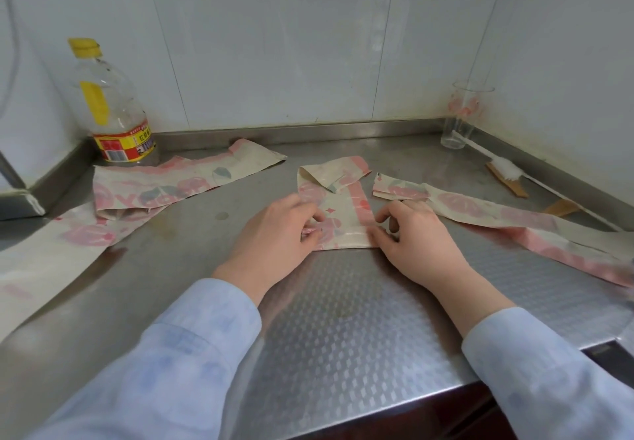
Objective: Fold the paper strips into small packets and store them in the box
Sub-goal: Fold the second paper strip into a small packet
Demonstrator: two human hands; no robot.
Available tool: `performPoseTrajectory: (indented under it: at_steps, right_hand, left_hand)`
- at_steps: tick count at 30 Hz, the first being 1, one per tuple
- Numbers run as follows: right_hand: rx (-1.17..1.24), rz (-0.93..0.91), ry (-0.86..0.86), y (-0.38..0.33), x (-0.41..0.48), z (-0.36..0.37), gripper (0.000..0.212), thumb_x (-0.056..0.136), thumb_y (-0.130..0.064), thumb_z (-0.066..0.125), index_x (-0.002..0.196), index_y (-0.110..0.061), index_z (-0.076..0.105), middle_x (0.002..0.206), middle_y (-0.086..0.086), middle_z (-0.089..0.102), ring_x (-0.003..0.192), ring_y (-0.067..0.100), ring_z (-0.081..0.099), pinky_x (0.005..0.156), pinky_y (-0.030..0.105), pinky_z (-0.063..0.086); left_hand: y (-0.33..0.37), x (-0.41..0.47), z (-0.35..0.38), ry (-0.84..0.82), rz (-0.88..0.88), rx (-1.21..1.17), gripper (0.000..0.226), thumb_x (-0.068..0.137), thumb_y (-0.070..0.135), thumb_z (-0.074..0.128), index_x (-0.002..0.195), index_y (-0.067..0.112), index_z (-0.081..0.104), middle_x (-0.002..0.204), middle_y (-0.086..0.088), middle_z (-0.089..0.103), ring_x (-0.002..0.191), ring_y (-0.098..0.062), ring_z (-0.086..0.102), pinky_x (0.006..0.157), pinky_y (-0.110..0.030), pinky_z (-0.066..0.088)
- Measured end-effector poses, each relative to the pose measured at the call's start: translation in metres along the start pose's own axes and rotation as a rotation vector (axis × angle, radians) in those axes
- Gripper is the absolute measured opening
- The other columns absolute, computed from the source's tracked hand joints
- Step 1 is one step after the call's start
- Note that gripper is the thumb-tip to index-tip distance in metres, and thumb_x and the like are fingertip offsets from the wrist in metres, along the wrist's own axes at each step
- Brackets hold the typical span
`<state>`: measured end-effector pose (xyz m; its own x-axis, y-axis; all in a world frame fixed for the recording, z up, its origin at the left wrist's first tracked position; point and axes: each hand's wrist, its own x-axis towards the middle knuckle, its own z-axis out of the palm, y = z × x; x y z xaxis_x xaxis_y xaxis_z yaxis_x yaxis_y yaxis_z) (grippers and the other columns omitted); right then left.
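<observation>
A cream paper strip (339, 206) printed with pink fruit lies in the middle of the steel counter, its far end folded back over itself. My left hand (274, 233) holds its left edge with curled fingers. My right hand (415, 233) pinches the strip's near right corner between thumb and fingers. A wider strip (151, 189) lies to the left, running off toward the near left edge. Another long strip (480, 209) stretches away to the right. No box is in view.
A clear bottle with a yellow cap (109, 110) stands in the back left corner. A drinking glass (461, 120) stands in the back right corner, with a white brush (507, 168) and wooden pieces (507, 182) beside it. The counter's front edge (377, 412) is close to me.
</observation>
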<state>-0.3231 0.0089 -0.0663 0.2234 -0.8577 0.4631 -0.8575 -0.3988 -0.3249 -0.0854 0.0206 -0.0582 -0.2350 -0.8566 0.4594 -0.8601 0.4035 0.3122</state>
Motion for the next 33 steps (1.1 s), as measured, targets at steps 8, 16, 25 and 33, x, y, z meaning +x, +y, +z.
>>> performPoseTrajectory:
  at_steps: [8,16,25,33]
  right_hand:
    - [0.033,-0.165,-0.042,-0.007,-0.002,-0.008,0.015,0.084,-0.011,0.066,0.091,-0.02,0.074,0.093,-0.005,0.067,0.093,0.019,0.053,0.084,0.026,0.043]
    - [0.014,-0.203,-0.104,-0.006,-0.003,-0.008,0.03,0.081,-0.053,0.061,0.1,-0.03,0.069,0.093,-0.016,0.062,0.092,0.013,0.05,0.082,0.03,0.047]
    - [0.119,-0.158,-0.052,-0.003,-0.001,-0.003,0.012,0.094,-0.037,0.054,0.097,-0.03,0.064,0.08,-0.016,0.063,0.082,0.012,0.052,0.071,0.033,0.047]
    - [0.154,-0.084,-0.049,-0.001,0.0,0.001,0.011,0.093,-0.039,0.058,0.097,-0.031,0.064,0.076,-0.019,0.061,0.076,0.006,0.055,0.066,0.026,0.041]
  left_hand:
    - [-0.003,-0.004,-0.004,-0.114,0.177,-0.08,0.019,0.087,0.032,0.061,0.104,0.033,0.072,0.1,0.015,0.066,0.091,-0.007,0.061,0.08,-0.032,0.051]
    - [-0.003,-0.001,-0.002,-0.104,0.159,-0.066,0.02,0.093,0.035,0.061,0.111,0.032,0.071,0.106,0.016,0.067,0.096,-0.007,0.062,0.084,-0.034,0.051]
    - [0.0,-0.002,0.001,-0.061,0.028,-0.12,0.02,0.094,0.043,0.055,0.108,0.038,0.069,0.095,0.02,0.07,0.08,-0.003,0.059,0.074,-0.031,0.052]
    - [0.002,-0.004,0.004,-0.064,-0.068,-0.018,0.023,0.092,0.051,0.054,0.106,0.039,0.068,0.066,0.013,0.057,0.072,-0.016,0.062,0.061,-0.029,0.048]
